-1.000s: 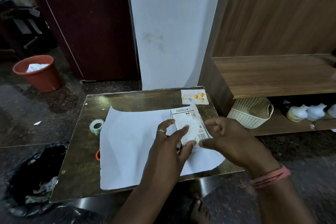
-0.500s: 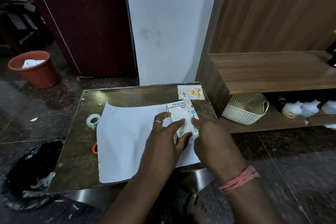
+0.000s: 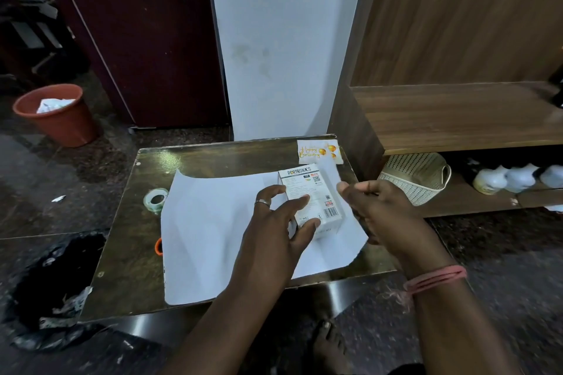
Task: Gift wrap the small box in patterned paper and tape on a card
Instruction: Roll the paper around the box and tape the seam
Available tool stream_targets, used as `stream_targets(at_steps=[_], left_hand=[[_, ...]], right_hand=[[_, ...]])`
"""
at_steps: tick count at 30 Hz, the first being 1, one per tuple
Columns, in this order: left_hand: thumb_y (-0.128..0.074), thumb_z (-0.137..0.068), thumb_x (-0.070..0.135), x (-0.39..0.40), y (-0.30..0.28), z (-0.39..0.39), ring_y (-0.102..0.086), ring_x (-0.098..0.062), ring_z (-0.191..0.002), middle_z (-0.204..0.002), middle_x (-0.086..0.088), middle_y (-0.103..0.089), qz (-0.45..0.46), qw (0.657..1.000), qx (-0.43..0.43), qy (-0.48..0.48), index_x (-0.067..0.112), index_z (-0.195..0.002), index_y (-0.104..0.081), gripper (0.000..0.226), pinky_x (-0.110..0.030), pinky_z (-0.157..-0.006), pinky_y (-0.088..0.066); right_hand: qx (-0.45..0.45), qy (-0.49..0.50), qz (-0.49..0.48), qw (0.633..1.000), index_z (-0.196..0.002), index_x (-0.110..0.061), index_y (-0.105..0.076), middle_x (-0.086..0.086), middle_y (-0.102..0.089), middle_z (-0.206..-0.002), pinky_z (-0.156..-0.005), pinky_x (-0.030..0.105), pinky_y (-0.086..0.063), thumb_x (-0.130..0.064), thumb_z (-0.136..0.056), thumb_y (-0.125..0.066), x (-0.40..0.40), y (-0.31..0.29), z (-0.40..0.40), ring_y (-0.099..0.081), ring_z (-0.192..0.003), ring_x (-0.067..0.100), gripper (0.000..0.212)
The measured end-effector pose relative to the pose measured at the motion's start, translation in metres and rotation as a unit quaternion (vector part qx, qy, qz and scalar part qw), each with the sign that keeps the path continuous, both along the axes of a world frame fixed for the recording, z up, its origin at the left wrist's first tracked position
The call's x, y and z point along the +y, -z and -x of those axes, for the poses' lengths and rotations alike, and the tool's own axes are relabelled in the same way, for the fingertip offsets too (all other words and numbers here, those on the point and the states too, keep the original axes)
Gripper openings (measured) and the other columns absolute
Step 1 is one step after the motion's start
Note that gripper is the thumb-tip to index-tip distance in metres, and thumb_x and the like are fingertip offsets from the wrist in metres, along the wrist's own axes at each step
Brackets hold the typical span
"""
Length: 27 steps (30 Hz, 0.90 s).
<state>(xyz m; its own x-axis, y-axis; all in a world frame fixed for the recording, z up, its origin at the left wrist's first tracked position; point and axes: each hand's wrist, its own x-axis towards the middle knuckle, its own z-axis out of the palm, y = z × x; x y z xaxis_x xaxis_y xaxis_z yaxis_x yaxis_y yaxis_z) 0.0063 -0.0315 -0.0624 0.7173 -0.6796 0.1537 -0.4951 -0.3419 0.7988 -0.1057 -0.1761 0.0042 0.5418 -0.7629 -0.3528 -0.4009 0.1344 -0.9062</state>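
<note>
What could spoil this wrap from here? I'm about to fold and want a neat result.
1. The box sits near the right end of the paper, so the folds may come out uneven.
2. Only the left hand holds the box; the right hand is off it, so it could shift.
3. The paper overhangs the table in front and might crease.

White paper (image 3: 213, 231), white box (image 3: 313, 192) (black print), orange bin (image 3: 58, 122), cream basket (image 3: 417, 175).

Orange thing (image 3: 158, 246) mostly under paper (image 3: 213, 231) (scissors? unclear).
</note>
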Motion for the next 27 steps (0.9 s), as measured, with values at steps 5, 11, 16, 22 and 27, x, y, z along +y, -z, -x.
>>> stream_targets(at_steps=[5, 11, 16, 22, 27], left_hand=[[-0.074, -0.091, 0.041, -0.001, 0.002, 0.000, -0.046, -0.012, -0.141, -0.160, 0.026, -0.021, 0.032, 0.997, 0.069, 0.021, 0.041, -0.130, -0.060, 0.041, -0.016, -0.100, -0.050], [-0.083, -0.083, 0.040, 0.000, 0.002, -0.003, -0.044, -0.005, -0.140, -0.160, 0.025, -0.030, 0.033, 0.996, 0.048, 0.067, 0.043, -0.130, -0.048, 0.059, -0.027, -0.102, -0.053], [-0.080, -0.086, 0.032, 0.004, -0.002, -0.007, -0.052, -0.003, -0.133, -0.154, 0.025, -0.042, 0.006, 0.998, 0.031, 0.063, 0.051, -0.126, -0.043, 0.057, -0.024, -0.093, -0.058], [-0.077, -0.087, 0.041, 0.004, -0.004, -0.002, -0.055, -0.008, -0.132, -0.162, 0.017, -0.034, -0.050, 0.996, -0.043, 0.055, 0.044, -0.135, -0.048, 0.056, -0.030, -0.093, -0.060], [-0.075, -0.086, 0.041, 0.004, -0.002, -0.001, -0.060, -0.007, -0.123, -0.160, 0.015, -0.036, -0.053, 0.996, -0.066, 0.042, 0.042, -0.136, -0.052, 0.054, -0.029, -0.093, -0.058]], right_hand=[[0.001, -0.017, 0.000, 1.000, -0.124, -0.016, -0.059, 0.000, -0.072, -0.110, -0.090, 0.045, -0.058, -0.030, -0.079, -0.085, -0.003, 0.010, -0.007, -0.072, -0.097, 0.023, 0.054], [0.001, -0.041, 0.022, 0.999, -0.114, -0.024, -0.069, -0.004, -0.077, -0.102, -0.075, 0.035, -0.060, -0.006, -0.097, -0.061, -0.006, 0.018, -0.012, -0.074, -0.090, 0.018, 0.026], [0.043, -0.035, 0.083, 0.995, -0.088, -0.033, -0.072, -0.009, -0.077, -0.084, -0.070, 0.038, -0.059, -0.011, -0.100, -0.048, -0.009, 0.013, -0.005, -0.074, -0.079, 0.020, 0.035], [0.048, -0.047, 0.101, 0.993, -0.088, -0.033, -0.072, -0.012, -0.077, -0.082, -0.069, 0.034, -0.061, -0.010, -0.099, -0.048, -0.001, 0.011, -0.012, -0.074, -0.077, 0.012, 0.035], [0.051, -0.073, 0.156, 0.984, -0.109, -0.029, -0.075, -0.014, -0.078, -0.093, -0.079, 0.039, -0.062, -0.010, -0.097, -0.047, 0.010, 0.012, -0.016, -0.074, -0.085, 0.007, 0.036]])
